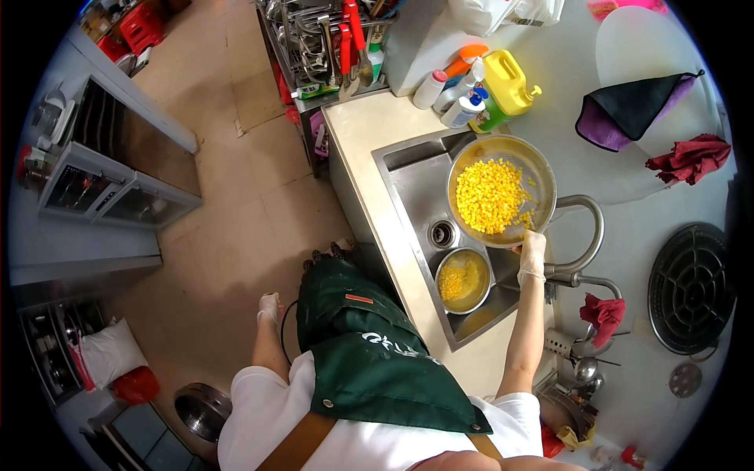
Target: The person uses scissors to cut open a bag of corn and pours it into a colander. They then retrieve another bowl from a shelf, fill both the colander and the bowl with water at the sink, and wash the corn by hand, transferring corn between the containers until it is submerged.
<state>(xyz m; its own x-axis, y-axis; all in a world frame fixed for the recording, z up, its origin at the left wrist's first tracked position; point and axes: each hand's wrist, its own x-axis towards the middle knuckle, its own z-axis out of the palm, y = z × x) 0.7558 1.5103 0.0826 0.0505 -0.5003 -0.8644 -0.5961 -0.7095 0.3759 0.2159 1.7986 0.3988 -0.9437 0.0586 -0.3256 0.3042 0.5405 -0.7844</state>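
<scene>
My right hand [532, 255], in a pale thin glove, is closed on the near edge of a wide round metal pan [544, 169]. Loose yellow corn kernels [491, 196] lie in the pan, heaped toward its left side. The pan is over the right part of a steel sink [408, 184]. Below it in the sink sits a smaller metal bowl [485, 271] with more corn in cloudy liquid. My left hand [269, 304], also gloved, hangs low beside my green apron, away from the counter; its fingers are too small to make out.
A curved steel faucet [593, 220] arches at the sink's right. Several bottles and a yellow jug [506, 82] stand behind the sink. Dark red cloths [687, 157] hang to the right. A rack of utensils [326, 47] stands beyond the counter [353, 125]. A metal pot [203, 412] is at lower left.
</scene>
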